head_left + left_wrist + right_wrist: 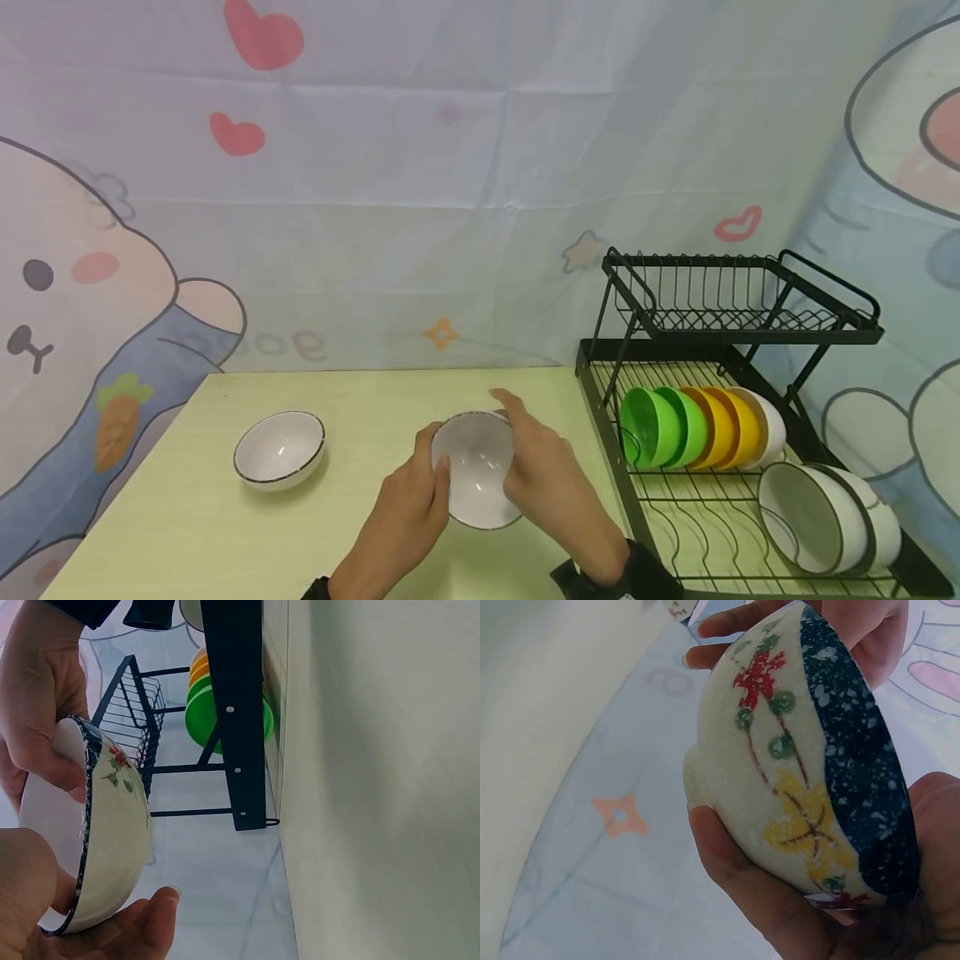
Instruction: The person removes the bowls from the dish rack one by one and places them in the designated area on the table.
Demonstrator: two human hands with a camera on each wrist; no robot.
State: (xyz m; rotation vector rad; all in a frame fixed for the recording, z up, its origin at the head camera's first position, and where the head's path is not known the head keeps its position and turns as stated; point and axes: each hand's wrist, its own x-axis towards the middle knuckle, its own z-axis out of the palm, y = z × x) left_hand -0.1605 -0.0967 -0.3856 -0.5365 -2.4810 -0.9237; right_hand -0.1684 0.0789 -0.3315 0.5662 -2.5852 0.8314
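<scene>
Both hands hold one white bowl [480,475] above the pale table, its inside facing me in the head view. My left hand [405,504] grips its left side, thumb over the rim and fingers beneath the outside. On the right side my right hand [551,479] grips the rim; in the right wrist view a finger [742,885] lies along the outer wall. The same bowl [765,750] shows a speckled dark blue rim band and painted red and yellow flowers. In the left wrist view the bowl [116,832] stands tilted on its side between the hands.
Another white bowl [279,450] with a dark rim sits on the table [360,400] at the left. A black two-tier dish rack [600,408] stands at the right, holding green bowls [647,429], yellow bowls [708,429], a white one behind them, and larger white bowls [798,521] in front.
</scene>
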